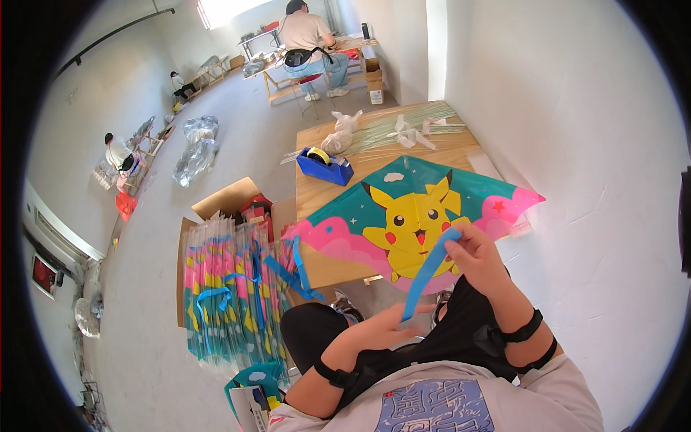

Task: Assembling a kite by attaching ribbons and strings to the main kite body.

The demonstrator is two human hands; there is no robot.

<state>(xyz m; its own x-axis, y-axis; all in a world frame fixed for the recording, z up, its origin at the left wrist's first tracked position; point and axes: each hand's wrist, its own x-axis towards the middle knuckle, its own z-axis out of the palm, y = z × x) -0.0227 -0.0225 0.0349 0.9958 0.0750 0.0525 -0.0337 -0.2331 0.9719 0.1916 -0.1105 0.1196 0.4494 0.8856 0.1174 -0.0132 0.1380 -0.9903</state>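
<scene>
A delta-shaped kite [425,189], teal and pink with a yellow long-eared cartoon creature, lies spread on the wooden table, its lower edge hanging over the near side. In front of it, a flat blue ribbon [427,276] runs slantwise between my hands. My right hand [476,258] pinches its upper end between thumb and fingers, over the kite's lower right part. Lower down, above my lap, my left hand [378,328] has the other end between its slightly blurred fingers; the exact grip there is partly hidden.
On the wooden table [320,258] are a blue tape dispenser [325,170], thin pale rods [381,135] and white plastic bags [344,128]. Left of it, a cardboard box [229,196] holds several folded kites [230,295] with blue ribbons. A wall rises at right. Other people [306,36] sit working farther off.
</scene>
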